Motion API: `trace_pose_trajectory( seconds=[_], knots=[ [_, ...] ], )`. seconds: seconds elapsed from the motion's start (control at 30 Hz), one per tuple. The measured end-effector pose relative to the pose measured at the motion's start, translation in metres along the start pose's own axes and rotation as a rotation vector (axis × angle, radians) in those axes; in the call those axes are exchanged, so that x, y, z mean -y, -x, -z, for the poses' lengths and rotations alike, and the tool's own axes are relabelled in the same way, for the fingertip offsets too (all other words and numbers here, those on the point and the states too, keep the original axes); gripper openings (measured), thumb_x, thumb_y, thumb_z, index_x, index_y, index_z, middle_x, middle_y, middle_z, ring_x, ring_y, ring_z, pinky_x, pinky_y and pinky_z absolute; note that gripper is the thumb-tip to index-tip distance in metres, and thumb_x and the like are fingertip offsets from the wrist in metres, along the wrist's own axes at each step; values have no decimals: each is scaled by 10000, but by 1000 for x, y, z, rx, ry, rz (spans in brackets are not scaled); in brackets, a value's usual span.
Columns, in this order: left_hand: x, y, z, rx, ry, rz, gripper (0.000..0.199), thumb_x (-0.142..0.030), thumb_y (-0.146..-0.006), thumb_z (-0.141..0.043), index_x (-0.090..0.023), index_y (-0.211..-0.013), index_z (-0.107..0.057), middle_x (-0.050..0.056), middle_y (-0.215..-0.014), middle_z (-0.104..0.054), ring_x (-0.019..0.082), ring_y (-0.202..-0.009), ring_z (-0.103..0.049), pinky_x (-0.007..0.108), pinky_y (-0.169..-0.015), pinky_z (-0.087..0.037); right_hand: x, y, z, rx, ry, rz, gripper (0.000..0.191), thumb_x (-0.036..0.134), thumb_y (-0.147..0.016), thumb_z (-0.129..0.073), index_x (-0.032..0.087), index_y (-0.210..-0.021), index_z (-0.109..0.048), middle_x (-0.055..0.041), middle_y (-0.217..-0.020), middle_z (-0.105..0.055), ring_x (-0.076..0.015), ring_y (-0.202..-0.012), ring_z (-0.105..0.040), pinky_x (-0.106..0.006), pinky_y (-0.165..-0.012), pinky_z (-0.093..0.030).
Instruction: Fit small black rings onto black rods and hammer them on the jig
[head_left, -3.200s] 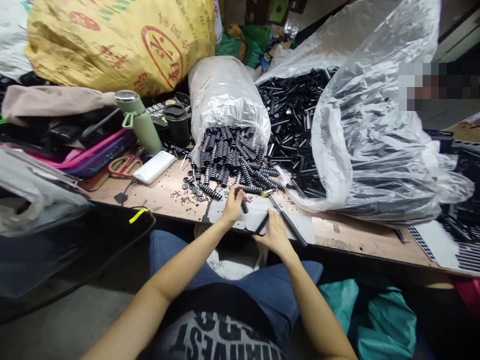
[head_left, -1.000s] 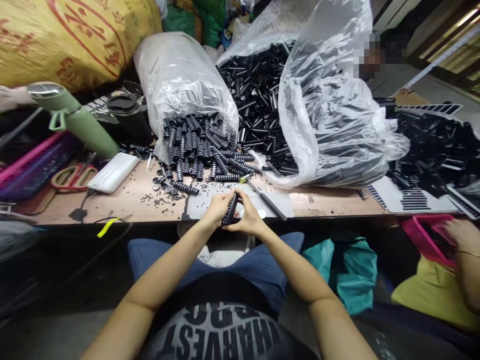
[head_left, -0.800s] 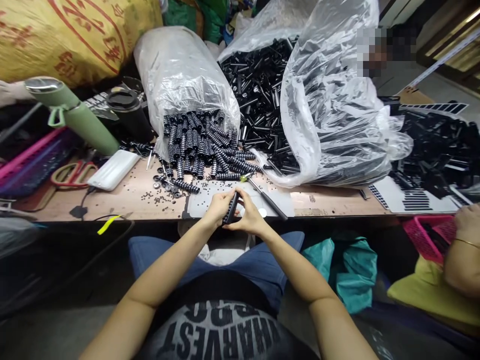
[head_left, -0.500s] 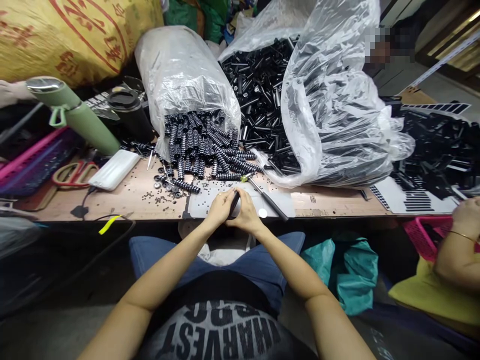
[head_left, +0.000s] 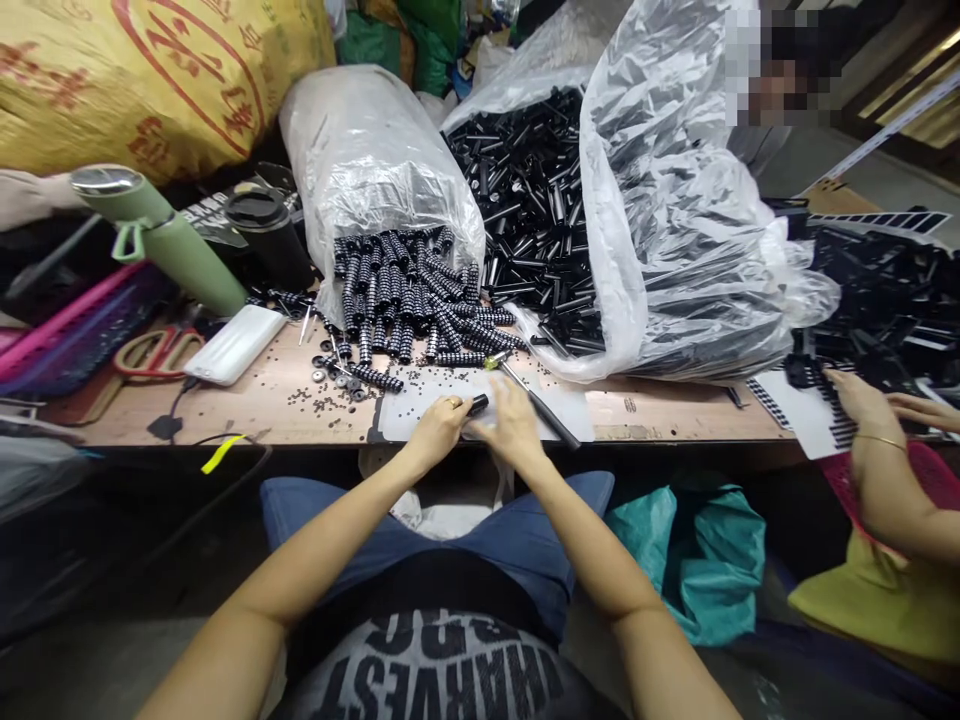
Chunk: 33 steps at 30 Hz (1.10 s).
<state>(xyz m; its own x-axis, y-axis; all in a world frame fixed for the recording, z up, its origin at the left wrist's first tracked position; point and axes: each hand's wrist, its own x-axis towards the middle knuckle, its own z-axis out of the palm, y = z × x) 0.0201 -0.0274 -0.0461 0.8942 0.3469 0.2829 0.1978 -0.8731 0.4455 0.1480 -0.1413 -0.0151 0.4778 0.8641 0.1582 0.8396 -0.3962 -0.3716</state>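
left hand [head_left: 441,425]: a ring is showing on it, and its fingers are pinching a black tube [head_left: 478,404].
black tube: it is sitting in that grip over the pale sheet [head_left: 401,418], its end poking out toward the other hand.
right hand [head_left: 514,425]: it is blurring a little as i'm watching; its thumb and fingers are standing spread around the tube's free end, and i'm not managing to tell whether they are touching it.
hand tool [head_left: 551,415]: it is lying slantwise beside the right hand, its dark handle pointing toward the front edge of the desk [head_left: 667,410].
studded sticks [head_left: 397,290]: they are spilling in a heap from the clear bag [head_left: 367,140], just behind the hands.
loose bits: little discs [head_left: 345,382] and black specks [head_left: 322,404] are lying scattered left of the sheet.
plain tubes [head_left: 536,210]: a great pile is filling the big plastic bag [head_left: 697,260] to the right.
left end: a white power bank [head_left: 236,345] is lying near red-handled scissors [head_left: 157,353], while a green bottle [head_left: 180,245] is leaning near a black cup [head_left: 266,235].
co-worker: over at the far right, another person's hand [head_left: 862,400] is reaching over a sheet of black strips [head_left: 814,425], above a pink basket [head_left: 941,475].
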Motion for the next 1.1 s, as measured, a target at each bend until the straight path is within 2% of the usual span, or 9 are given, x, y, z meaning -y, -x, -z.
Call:
trace_pose_trajectory(
  seconds=[0.07,0.17,0.3,0.43,0.53,0.7,0.77,0.93,1.1],
  knots=[
    [8,2,3,-3,-72,-81,359,-95,-903,-419,-137,-1221,-580,130,-1016,-638,218,-917,-571,363,-820,-447,-22,-4,15,-62,158,-218,429,339,-848,-604,101,-1197,-526,-228,-1226,-501,-349,-1169,-430,-483,-945,-380],
    [13,5,7,-11,-198,-145,360,-111,-922,-409,-173,-1241,-565,122,-1067,-653,232,-959,-569,408,-842,-397,-41,3,35,42,250,-384,218,302,-931,-488,110,-1004,-561,-184,-1003,-601,-284,-975,-548,-364,-802,-417],
    [10,10,11,-18,-276,-152,391,-104,-936,-370,-188,-1279,-537,125,-1119,-651,246,-1024,-560,452,-895,-357,-31,41,48,127,22,-323,285,361,-1005,-303,185,-960,-522,-49,-752,-623,-191,-690,-598,-258,-633,-368],
    [5,12,8,-17,-283,-122,429,-88,-923,-363,-192,-1306,-525,137,-1157,-643,266,-1088,-558,492,-956,-346,-12,70,46,173,87,-309,318,347,-1011,-258,174,-962,-519,-52,-694,-626,-189,-591,-591,-253,-555,-293],
    [-8,12,0,-6,-279,-78,453,-126,-921,-375,-148,-1364,-469,171,-1256,-592,284,-1198,-513,510,-1026,-317,0,69,50,231,107,-310,313,346,-1004,-275,176,-918,-523,-53,-664,-623,-191,-561,-587,-251,-532,-268],
    [-35,12,-20,41,-303,-34,703,-461,-915,-397,23,-1420,-321,253,-1477,-322,335,-1418,-204,512,-1140,-163,35,64,65,47,-153,-143,418,419,-1008,-173,196,-905,-511,-34,-667,-611,-164,-559,-583,-230,-543,-344],
    [-37,13,-27,61,-310,-35,712,-446,-908,-379,38,-1425,-297,257,-1484,-303,338,-1423,-181,508,-1143,-161,46,65,58,60,-143,-87,420,409,-1009,-173,187,-938,-522,-57,-722,-638,-165,-596,-604,-227,-554,-361],
    [-23,9,-31,42,-314,-84,578,-221,-892,-356,33,-1410,-326,250,-1478,-320,329,-1401,-256,487,-1123,-233,51,62,31,347,119,-83,313,361,-1003,-299,185,-912,-542,-68,-744,-677,-184,-606,-631,-234,-531,-314],
    [-19,-14,-20,18,-233,-17,432,-173,-913,-381,-69,-1320,-483,211,-1289,-554,283,-1231,-496,474,-1033,-369,32,46,42,192,75,-152,350,371,-1016,-246,194,-921,-533,-43,-699,-656,-194,-615,-625,-248,-540,-278]
  ],
)
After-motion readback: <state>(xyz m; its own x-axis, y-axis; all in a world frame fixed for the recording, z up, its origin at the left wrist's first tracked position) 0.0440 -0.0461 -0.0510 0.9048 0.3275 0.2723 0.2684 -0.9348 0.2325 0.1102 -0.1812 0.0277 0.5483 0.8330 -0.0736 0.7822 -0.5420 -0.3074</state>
